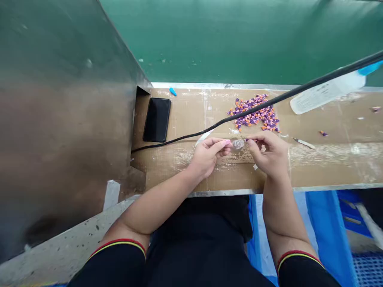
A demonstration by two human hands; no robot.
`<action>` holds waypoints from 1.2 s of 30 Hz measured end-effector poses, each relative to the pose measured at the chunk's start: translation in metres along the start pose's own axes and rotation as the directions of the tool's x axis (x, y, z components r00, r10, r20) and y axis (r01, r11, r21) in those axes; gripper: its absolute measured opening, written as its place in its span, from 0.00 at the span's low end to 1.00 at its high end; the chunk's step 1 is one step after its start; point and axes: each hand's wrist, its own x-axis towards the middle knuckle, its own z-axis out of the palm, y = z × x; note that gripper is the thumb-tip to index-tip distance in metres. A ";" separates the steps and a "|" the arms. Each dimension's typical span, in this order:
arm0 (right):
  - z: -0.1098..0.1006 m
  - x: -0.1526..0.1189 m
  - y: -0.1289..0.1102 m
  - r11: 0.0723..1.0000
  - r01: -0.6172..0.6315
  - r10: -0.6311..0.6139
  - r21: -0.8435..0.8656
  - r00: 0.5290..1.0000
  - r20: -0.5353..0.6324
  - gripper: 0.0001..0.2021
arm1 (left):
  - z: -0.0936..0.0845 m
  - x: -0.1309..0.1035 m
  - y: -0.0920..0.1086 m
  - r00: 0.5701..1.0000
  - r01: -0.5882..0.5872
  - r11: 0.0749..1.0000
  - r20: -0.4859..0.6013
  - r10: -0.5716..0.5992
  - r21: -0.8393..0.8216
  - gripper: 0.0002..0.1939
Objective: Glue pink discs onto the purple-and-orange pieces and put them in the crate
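My left hand (212, 153) is closed in a pinch, with a bit of pink at its fingertips. Whether that is a held piece or a nail, I cannot tell. Close beside those fingertips is a small clear round dish (238, 144). On its other side, my right hand (267, 150) pinches a tiny purple piece (246, 139) between thumb and forefinger. Beyond both hands lies a loose pile of small purple and orange pieces (254, 111), partly crossed by a black cable. The pinched piece matches their purple colour.
A black cable (215, 124) runs across the cardboard-covered bench (185, 107). At the left lies a phone (157, 119), with a blue cap (172, 91) behind it. To the right are a white bottle (327, 93), a slim pointed tool (304, 143) and a stray piece (323, 133). A metal panel (68, 119) bounds the left.
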 end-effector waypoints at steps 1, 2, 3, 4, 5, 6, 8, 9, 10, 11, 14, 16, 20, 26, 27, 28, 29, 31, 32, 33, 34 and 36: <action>0.004 -0.006 -0.006 0.998 -0.052 0.053 0.031 0.998 -0.019 0.05 | -0.001 0.000 0.000 1.000 -0.004 1.000 -0.002 0.004 -0.002 0.23; 0.008 -0.012 -0.012 0.993 -0.097 0.100 0.068 0.994 -0.040 0.05 | -0.002 -0.001 0.000 1.000 -0.010 1.000 -0.003 0.010 -0.004 0.22; 0.014 -0.018 -0.018 0.985 -0.135 0.142 0.111 0.988 -0.062 0.05 | -0.002 -0.001 0.000 1.000 -0.018 1.000 -0.002 0.018 -0.005 0.22; 0.020 -0.024 -0.024 0.973 -0.165 0.180 0.160 0.980 -0.085 0.05 | -0.003 -0.002 0.000 1.000 -0.027 1.000 0.000 0.027 -0.005 0.22; 0.027 -0.030 -0.030 0.955 -0.189 0.218 0.227 0.970 -0.110 0.04 | -0.003 -0.002 -0.001 0.999 -0.039 0.999 0.004 0.039 -0.006 0.22; 0.035 -0.035 -0.035 0.935 -0.202 0.250 0.291 0.959 -0.136 0.04 | -0.003 -0.003 -0.001 0.999 -0.052 0.999 0.008 0.052 -0.005 0.22; 0.050 -0.044 -0.044 0.904 -0.199 0.289 0.378 0.937 -0.196 0.05 | -0.003 -0.004 -0.002 0.997 -0.073 0.997 0.013 0.073 0.006 0.21; 0.056 -0.048 -0.047 0.898 -0.190 0.296 0.396 0.928 -0.226 0.05 | -0.003 -0.005 -0.003 0.996 -0.083 0.996 0.012 0.083 0.014 0.21; 0.062 -0.050 -0.049 0.901 -0.176 0.293 0.396 0.921 -0.257 0.05 | -0.003 -0.006 -0.003 0.996 -0.092 0.996 0.011 0.092 0.020 0.21; 0.066 -0.052 -0.050 0.911 -0.160 0.281 0.380 0.915 -0.289 0.05 | -0.003 -0.007 -0.004 0.995 -0.101 0.995 0.013 0.101 0.026 0.22; 0.073 -0.054 -0.050 0.956 -0.111 0.212 0.270 0.900 -0.381 0.05 | -0.004 -0.009 -0.007 0.991 -0.124 0.992 0.046 0.122 0.035 0.21; 0.073 -0.053 -0.049 0.977 -0.089 0.167 0.192 0.883 -0.439 0.06 | -0.005 -0.010 -0.009 0.989 -0.139 0.989 0.066 0.136 0.041 0.21; 0.072 -0.052 -0.049 0.991 -0.054 0.103 0.124 0.892 -0.441 0.07 | -0.007 -0.011 -0.012 0.984 -0.169 0.984 0.066 0.165 0.060 0.21; 0.071 -0.050 -0.051 0.996 -0.035 0.068 0.081 0.892 -0.447 0.06 | -0.007 -0.013 -0.015 0.979 -0.199 0.977 0.062 0.195 0.075 0.20; 0.071 -0.049 -0.051 0.997 -0.032 0.063 0.077 0.890 -0.451 0.06 | -0.006 -0.014 -0.015 0.978 -0.203 0.976 0.060 0.198 0.077 0.20; 0.071 -0.049 -0.051 0.997 -0.026 0.059 0.078 0.888 -0.456 0.05 | -0.005 -0.014 -0.016 0.977 -0.207 0.975 0.057 0.203 0.082 0.20; 0.071 -0.048 -0.051 0.996 -0.019 0.056 0.086 0.887 -0.459 0.06 | -0.005 -0.014 -0.016 0.976 -0.214 0.973 0.054 0.209 0.089 0.20; 0.071 -0.048 -0.051 0.995 -0.009 0.056 0.104 0.885 -0.462 0.06 | -0.005 -0.015 -0.016 0.974 -0.225 0.969 0.054 0.220 0.104 0.20; 0.070 -0.047 -0.051 0.994 -0.008 0.056 0.105 0.884 -0.463 0.07 | -0.005 -0.015 -0.016 0.973 -0.229 0.967 0.057 0.224 0.112 0.20; 0.070 -0.047 -0.051 0.995 -0.010 0.055 0.098 0.883 -0.466 0.06 | -0.005 -0.015 -0.016 0.972 -0.233 0.965 0.061 0.227 0.118 0.20; 0.070 -0.047 -0.051 0.996 -0.015 0.053 0.086 0.883 -0.466 0.06 | -0.005 -0.015 -0.016 0.971 -0.238 0.963 0.066 0.231 0.124 0.20; 0.070 -0.046 -0.052 0.998 -0.026 0.050 0.057 0.883 -0.468 0.06 | -0.007 -0.015 -0.017 0.967 -0.252 0.958 0.070 0.244 0.139 0.20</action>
